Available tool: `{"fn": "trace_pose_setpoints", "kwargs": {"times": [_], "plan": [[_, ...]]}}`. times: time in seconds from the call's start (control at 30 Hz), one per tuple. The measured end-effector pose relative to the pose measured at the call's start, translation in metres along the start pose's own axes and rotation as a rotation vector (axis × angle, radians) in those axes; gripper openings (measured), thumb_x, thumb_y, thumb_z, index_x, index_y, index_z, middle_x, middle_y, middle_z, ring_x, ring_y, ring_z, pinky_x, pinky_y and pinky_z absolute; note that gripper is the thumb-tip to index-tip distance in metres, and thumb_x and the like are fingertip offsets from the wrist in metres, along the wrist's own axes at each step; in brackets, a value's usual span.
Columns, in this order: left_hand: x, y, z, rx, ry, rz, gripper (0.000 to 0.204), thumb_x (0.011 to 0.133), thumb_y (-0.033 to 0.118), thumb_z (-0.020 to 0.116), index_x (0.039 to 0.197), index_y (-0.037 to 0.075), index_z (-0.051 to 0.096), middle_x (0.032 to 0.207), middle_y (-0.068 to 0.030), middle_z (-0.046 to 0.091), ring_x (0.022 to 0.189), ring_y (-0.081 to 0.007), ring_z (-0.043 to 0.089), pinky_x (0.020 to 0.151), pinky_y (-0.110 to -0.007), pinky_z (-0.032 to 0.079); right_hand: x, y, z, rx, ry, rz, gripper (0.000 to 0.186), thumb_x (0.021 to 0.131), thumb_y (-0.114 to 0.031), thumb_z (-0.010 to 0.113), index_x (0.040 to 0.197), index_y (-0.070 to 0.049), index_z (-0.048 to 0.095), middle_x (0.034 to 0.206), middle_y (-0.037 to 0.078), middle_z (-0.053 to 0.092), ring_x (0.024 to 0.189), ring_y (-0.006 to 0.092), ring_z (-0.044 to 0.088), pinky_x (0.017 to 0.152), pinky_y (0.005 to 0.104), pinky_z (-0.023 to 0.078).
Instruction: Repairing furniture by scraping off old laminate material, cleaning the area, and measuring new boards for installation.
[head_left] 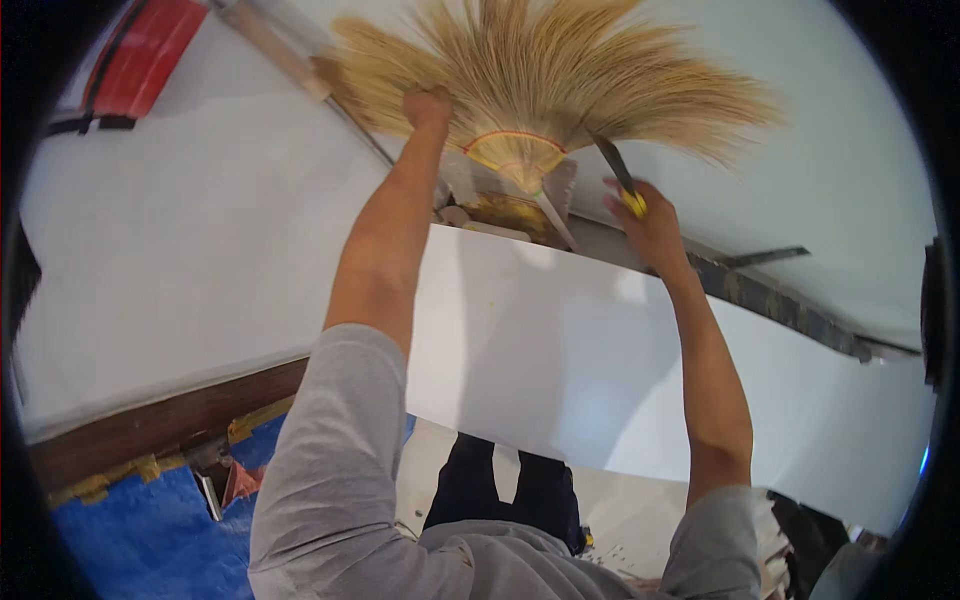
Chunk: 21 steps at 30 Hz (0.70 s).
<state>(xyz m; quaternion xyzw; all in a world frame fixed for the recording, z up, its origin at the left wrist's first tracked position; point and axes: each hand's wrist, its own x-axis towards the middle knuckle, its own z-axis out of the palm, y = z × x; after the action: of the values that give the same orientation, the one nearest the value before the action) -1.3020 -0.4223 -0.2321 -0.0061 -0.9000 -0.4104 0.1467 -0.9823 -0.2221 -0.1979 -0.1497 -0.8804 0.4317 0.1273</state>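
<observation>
A fan-shaped straw broom (520, 80) spreads across the top of the view. Red stitching curves over its neck, and its pale handle points down towards me. My left hand (428, 107) is closed among the bristles on the broom's left side; some of its fingers are hidden. To the right of the neck, my right hand (652, 222) grips a yellow-handled tool with a dark, narrow, slightly curved blade (612, 158). The blade tip overlaps the lower right bristles; whether it touches them I cannot tell.
A large white sheet (540, 330) lies between my arms. Behind it runs a dark ledge (760, 290) with a black bracket (765, 257). A wooden-handled pole (275, 45) leans at upper left near a red object (140, 60). Blue sheeting (150, 530) lies lower left.
</observation>
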Motion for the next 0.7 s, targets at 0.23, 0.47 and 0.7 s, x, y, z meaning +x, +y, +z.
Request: {"fn": "trace_pose_setpoints", "kwargs": {"times": [0.23,0.47,0.7], "plan": [[0.014,-0.037,-0.012,-0.492,-0.267,-0.242,0.010,0.076,0.001,0.057,0.085,-0.003,0.060,0.079,-0.0113,0.061,0.066,-0.0183,0.057,0.055,-0.029,0.045,-0.089,0.004,0.020,0.175,-0.163,0.134,0.025,0.084,-0.018,0.063,0.104,-0.003,0.063,0.088,0.009,0.066,0.081,0.0122,0.059,0.073,0.0263,0.046],[-0.027,-0.013,-0.005,-0.899,-0.502,-0.521,0.012,0.082,0.002,0.054,0.092,-0.001,0.058,0.078,-0.0066,0.057,0.053,-0.0139,0.047,0.051,-0.026,0.043,-0.141,0.024,0.051,0.400,-0.131,0.410,0.022,0.083,-0.018,0.064,0.101,-0.005,0.064,0.081,0.004,0.064,0.073,0.0090,0.057,0.065,0.0221,0.046],[-0.057,-0.008,0.072,-0.620,-0.585,-0.446,0.015,0.083,0.002,0.055,0.097,0.002,0.051,0.083,-0.0086,0.058,0.064,-0.0153,0.055,0.056,-0.026,0.048,-0.170,0.025,0.076,0.668,-0.159,0.583,0.020,0.084,-0.011,0.062,0.102,-0.003,0.064,0.089,0.005,0.065,0.082,0.0104,0.060,0.073,0.0228,0.047]]}}
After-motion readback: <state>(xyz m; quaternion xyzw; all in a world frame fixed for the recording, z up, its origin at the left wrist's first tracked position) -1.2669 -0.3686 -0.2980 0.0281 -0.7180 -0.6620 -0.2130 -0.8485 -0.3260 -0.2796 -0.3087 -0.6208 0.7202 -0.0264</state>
